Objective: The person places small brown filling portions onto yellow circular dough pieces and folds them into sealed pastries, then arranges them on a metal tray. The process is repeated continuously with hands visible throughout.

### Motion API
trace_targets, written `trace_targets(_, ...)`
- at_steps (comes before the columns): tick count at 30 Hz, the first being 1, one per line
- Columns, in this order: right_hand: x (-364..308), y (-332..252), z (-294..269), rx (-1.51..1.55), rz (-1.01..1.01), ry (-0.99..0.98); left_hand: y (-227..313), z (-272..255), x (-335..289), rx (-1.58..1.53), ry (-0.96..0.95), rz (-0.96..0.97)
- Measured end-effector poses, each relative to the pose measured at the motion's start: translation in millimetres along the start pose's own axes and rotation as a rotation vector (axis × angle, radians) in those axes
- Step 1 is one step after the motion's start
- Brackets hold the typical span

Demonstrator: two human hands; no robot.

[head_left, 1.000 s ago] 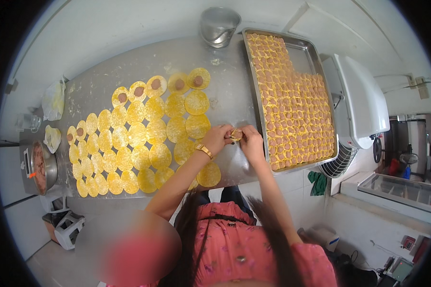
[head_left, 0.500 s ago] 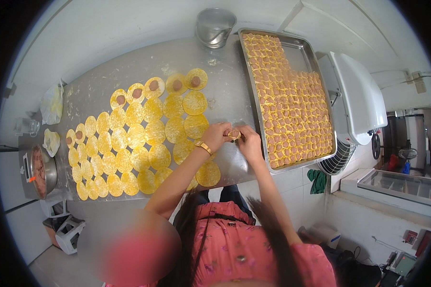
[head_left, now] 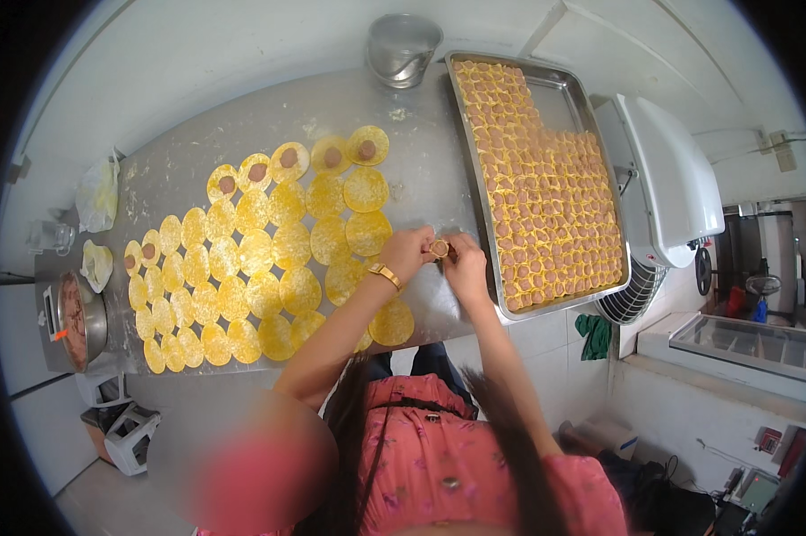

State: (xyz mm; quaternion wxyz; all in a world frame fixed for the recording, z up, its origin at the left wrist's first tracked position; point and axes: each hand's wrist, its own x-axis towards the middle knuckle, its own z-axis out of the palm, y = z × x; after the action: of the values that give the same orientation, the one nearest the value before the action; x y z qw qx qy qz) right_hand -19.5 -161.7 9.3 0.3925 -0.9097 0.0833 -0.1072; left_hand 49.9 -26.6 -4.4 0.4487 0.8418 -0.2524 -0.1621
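Between my two hands, above the metal table, is a small open-topped dumpling (head_left: pixel 439 248) with a yellow wrapper gathered around meat filling. My left hand (head_left: pixel 408 254), with a gold band at the wrist, pinches it from one side. Fingers of my right hand (head_left: pixel 465 266) press its other side. To the left lie rows of round yellow wrappers (head_left: pixel 291 243), dusted with flour. Several along the far row carry a ball of meat (head_left: pixel 332 158). On the right, a metal tray (head_left: pixel 482 207) holds tightly packed rows of finished dumplings (head_left: pixel 546 214); its far right corner is bare.
A metal bucket (head_left: pixel 404 54) stands at the table's far edge. A steel bowl of meat filling (head_left: pixel 74 317) sits at the far left, near plastic bags (head_left: pixel 97 198). Beyond the tray is a white machine (head_left: pixel 667 183). A green cloth (head_left: pixel 592 336) hangs below it.
Both hands stay in nearly the same place, with the fingers shifting slightly around the dumpling. Its top now faces up more plainly. The wrappers and tray have not moved.
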Motion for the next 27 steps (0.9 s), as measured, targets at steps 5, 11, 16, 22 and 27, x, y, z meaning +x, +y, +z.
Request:
trace_targets(5, 3, -4, -4, 0.026, -0.035, 0.015, 0, -4, -5, -0.002, -0.004, -0.037)
trace_targets(11, 1, -1, 2, 0.004, -0.024, 0.003, 0, -2, -6, 0.035, 0.015, 0.005)
trace_targets(16, -2, -10, -6, 0.016, 0.042, -0.023, -3, -1, -9, -0.012, 0.056, 0.095)
trace_targets(22, 0, -2, -4, -0.080, -0.048, 0.013, -2, -1, -6, 0.061, 0.007, 0.159)
trace_targets(27, -4, -9, -2, -0.024, 0.070, -0.019, -2, 6, -6, -0.070, 0.026, 0.038)
